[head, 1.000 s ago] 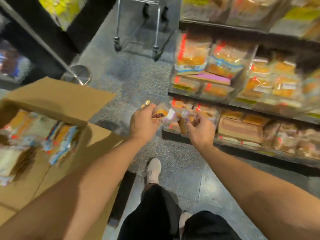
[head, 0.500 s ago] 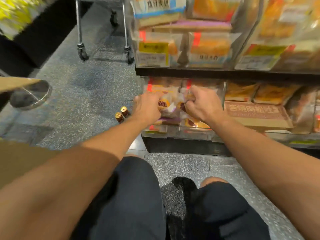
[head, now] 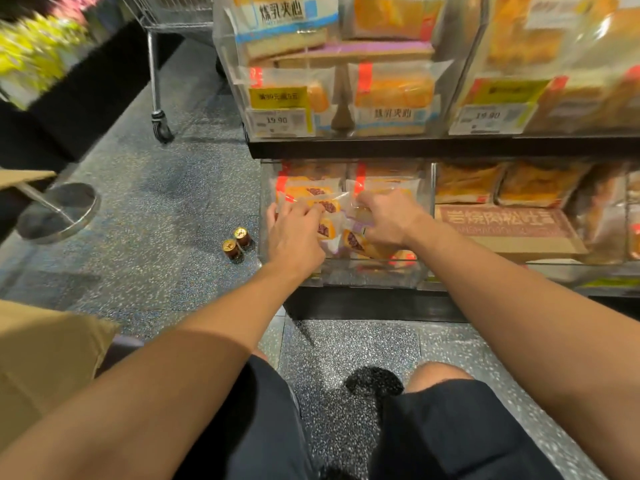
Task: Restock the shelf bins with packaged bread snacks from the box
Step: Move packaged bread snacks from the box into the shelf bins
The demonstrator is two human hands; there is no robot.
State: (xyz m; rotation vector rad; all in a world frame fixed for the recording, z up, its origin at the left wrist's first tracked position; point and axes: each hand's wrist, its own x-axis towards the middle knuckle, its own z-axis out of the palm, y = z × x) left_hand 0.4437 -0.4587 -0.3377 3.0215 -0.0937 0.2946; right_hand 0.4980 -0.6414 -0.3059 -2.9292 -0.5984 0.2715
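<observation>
Bread snack packets (head: 329, 206) are pinched by curled fingers of the left hand (head: 294, 233) and right hand (head: 388, 220) inside the clear bin (head: 346, 275), seemingly to be seated neatly.

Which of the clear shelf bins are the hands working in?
The lower-left bin, under the 19.90 price tag. Both the left hand and right hand reach into it, among red-bean bread packs.

I see glossy clear-plastic wrappers on the orange bread snacks (head: 325, 206), inside a transparent, shiny hard-plastic shelf bin (head: 374, 275). The grey speckled stone floor (head: 156, 202) looks smooth with a dull sheen, and the matt brown cardboard box (head: 45, 358) sits beside it. Two small brown bottles with shiny gold metal caps (head: 236, 242) and a polished chrome round base (head: 59, 211) catch light.
</observation>
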